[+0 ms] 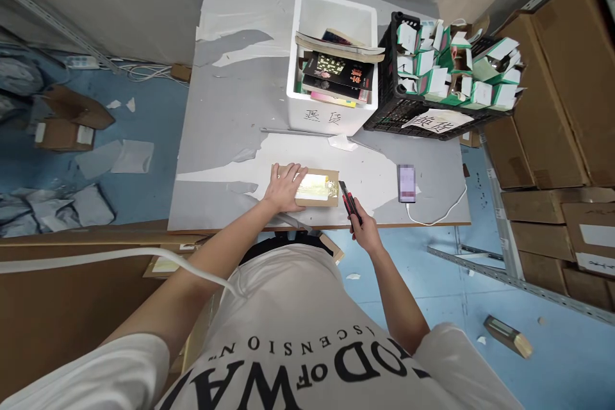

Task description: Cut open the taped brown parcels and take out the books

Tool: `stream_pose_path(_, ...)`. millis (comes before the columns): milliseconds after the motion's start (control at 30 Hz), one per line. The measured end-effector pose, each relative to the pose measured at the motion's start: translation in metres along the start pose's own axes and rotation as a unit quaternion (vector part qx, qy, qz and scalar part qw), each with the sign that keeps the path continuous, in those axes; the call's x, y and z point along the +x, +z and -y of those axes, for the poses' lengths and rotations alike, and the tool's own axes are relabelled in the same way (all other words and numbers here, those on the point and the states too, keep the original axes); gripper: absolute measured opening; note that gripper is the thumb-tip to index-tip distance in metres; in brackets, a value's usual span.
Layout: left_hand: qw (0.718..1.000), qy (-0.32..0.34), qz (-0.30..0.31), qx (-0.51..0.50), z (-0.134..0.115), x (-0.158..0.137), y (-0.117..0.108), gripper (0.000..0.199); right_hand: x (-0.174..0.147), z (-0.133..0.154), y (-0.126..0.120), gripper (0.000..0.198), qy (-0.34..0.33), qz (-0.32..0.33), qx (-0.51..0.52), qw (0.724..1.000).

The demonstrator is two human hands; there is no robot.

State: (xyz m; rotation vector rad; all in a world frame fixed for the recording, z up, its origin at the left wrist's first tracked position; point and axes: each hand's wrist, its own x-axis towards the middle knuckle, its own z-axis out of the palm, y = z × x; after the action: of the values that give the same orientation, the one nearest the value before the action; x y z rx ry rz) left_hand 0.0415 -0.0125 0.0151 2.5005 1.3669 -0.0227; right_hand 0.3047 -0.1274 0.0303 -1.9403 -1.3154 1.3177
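A small brown cardboard box lies near the front edge of the table, with a shiny label and clear tape on its top. My left hand rests flat on the box's left end, fingers spread. In my right hand is a red and black box cutter, fingers wrapped round its handle. The cutter points up and away from me, its tip close to the box's right end. Whether the tip touches the box I cannot tell.
A phone on a white cable lies to the right. Behind stand a white foam box of books and a black crate packed with green-white cartons. Stacked cardboard boxes fill the right; plastic bags lie on the floor left.
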Motion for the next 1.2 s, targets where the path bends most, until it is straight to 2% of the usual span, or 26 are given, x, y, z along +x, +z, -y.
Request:
stream_pose_path(267,1.0,-0.004,-0.003,-0.009,-0.001,-0.001,0.001,0.112,0.005,0.007,-0.012,0.06,0.007,0.033,-0.024,0.999)
stream_pose_path(533,1.0,-0.01,-0.02,-0.015,-0.001,-0.001,0.003,0.11,0.004,0.02,-0.046,0.061,-0.005,0.121,-0.06,0.991)
stream_pose_path(633,1.0,-0.015,-0.02,-0.017,-0.001,0.001,0.004,0.109,0.0,0.015,-0.053,0.06,-0.017,0.15,-0.068,0.986)
stream_pose_path(733,1.0,-0.019,-0.015,-0.018,0.0,0.003,0.004,0.112,-0.006,0.004,-0.049,0.059,-0.014,0.159,-0.074,0.984)
stream_pose_path(933,1.0,-0.021,-0.002,-0.004,-0.001,0.003,0.002,0.116,-0.025,-0.024,-0.046,0.06,-0.008,0.101,-0.037,0.994)
stream_pose_path(1033,1.0,-0.017,-0.001,0.002,-0.002,0.001,0.002,0.118,-0.022,-0.042,-0.047,0.063,-0.001,-0.002,-0.068,0.998)
stream_pose_path(1100,1.0,-0.004,-0.017,0.001,-0.001,-0.001,0.003,0.11,-0.011,-0.053,-0.039,0.064,0.017,-0.071,-0.133,0.988)
stream_pose_path(1200,0.998,0.025,-0.061,-0.005,0.001,-0.007,0.007,0.084,0.017,-0.066,-0.017,0.06,0.039,-0.119,-0.226,0.966)
